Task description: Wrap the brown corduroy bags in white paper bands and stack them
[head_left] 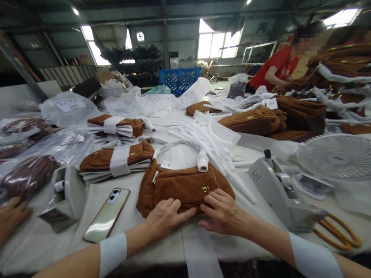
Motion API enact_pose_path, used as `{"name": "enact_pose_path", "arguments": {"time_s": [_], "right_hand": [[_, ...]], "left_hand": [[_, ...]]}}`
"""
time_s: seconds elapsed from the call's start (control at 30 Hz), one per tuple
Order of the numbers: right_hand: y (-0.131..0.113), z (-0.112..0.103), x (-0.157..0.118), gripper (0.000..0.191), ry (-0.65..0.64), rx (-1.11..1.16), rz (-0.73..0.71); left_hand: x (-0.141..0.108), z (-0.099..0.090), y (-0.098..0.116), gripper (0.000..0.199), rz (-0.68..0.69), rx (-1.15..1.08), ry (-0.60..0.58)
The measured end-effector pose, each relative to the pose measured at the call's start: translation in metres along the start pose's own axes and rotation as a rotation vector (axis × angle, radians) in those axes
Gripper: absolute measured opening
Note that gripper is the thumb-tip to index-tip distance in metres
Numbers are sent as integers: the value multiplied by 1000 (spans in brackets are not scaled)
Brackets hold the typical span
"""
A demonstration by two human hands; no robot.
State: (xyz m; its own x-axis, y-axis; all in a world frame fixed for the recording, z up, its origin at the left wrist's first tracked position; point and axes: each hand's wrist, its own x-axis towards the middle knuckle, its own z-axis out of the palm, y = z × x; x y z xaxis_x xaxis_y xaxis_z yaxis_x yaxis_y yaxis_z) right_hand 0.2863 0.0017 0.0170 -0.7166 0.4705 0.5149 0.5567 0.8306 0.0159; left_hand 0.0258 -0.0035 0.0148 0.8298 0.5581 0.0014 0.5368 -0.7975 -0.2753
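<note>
So on my end, watching the head cam, the brown corduroy bag [181, 186] sat near centre on the surface [158, 251], handle pointing far. My left hand [164, 215] had its fingers bent at the bag's near edge, index stretched right; couldn't tell if it was pinching anything. My right hand [225, 214] was spread over the front, just below the gold emblem [205, 189]. Main risk imo: fingertips rubbing that emblem and scuffing it, or lopsided pushing skewing the white strip [201, 253] hanging off the near edge. A stray left forearm could've bumped the phone [107, 215] too. Bag looked decent though: ribbed, plump, soft-looking, with white wrap around the arched handle [165, 147].
</note>
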Motion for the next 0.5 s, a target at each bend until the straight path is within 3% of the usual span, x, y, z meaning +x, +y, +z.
{"name": "enact_pose_path", "arguments": {"time_s": [0.13, 0.23, 0.37, 0.43, 0.5], "right_hand": [[11, 5, 24, 40, -40, -8, -8], [15, 20, 23, 50, -87, 25, 52], [17, 15, 21, 42, -116, 189, 120], [26, 1, 35, 35, -152, 353, 167], [47, -11, 62, 34, -153, 471, 312]], "left_hand": [[2, -4, 0, 54, -19, -8, 22], [6, -12, 2, 44, -52, -66, 86], [12, -9, 7, 39, -103, -74, 329], [14, 0, 10, 40, -128, -22, 450], [16, 8, 11, 41, -133, 12, 535]]}}
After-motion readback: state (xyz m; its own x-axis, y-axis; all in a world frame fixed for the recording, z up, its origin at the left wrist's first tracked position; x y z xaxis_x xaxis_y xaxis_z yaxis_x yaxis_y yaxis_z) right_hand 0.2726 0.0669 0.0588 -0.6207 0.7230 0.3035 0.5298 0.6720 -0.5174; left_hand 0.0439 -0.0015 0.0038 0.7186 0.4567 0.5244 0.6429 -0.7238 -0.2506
